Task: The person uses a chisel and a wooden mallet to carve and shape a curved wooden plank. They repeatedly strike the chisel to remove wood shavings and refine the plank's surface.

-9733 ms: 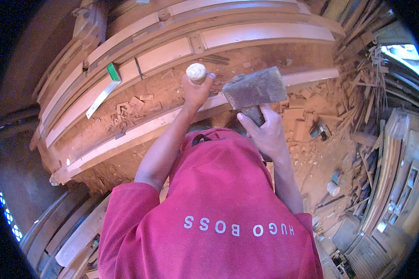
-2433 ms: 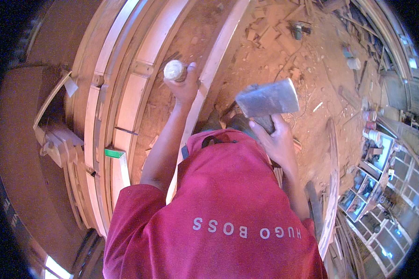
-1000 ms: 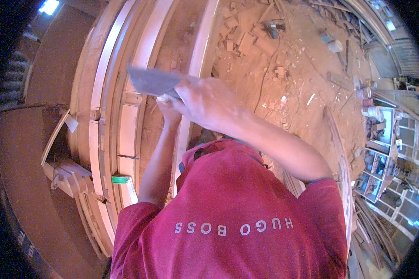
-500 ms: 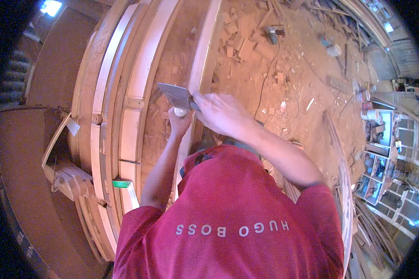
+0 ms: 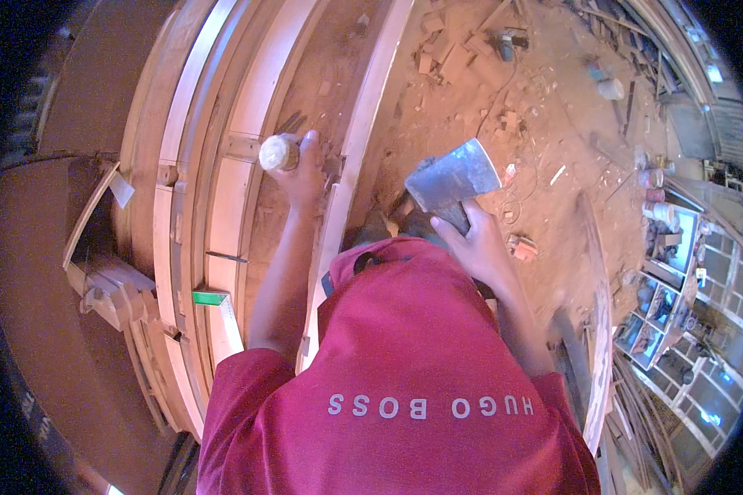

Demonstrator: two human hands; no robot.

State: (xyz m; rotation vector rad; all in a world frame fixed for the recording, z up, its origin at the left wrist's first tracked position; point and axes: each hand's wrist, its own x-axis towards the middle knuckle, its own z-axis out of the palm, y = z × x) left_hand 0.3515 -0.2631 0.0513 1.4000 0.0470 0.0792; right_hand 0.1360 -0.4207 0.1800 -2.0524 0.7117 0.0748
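My left hand [image 5: 304,177] is wrapped round a pale round-ended piece [image 5: 277,153], seen almost end-on, so its length is hidden. It is above the gap between two long timber beams. To the right, my right hand [image 5: 479,235] grips a hatchet [image 5: 454,177] with a broad grey metal blade, held up over the littered ground. Most of the hatchet's handle is hidden by the hand. The two tools are well apart.
Long planed beams [image 5: 231,194] run lengthwise on the left, with a green-handled try square [image 5: 212,298] lying on them. Wood offcuts [image 5: 450,54] and a cable litter the dirt floor. A compartmented tool crate [image 5: 664,289] and white buckets [image 5: 611,89] stand at right.
The hatchet has swung right and away from the pale piece, its blade turning toward the right. My left hand has moved up and left, with the piece's round end now tipped into view.
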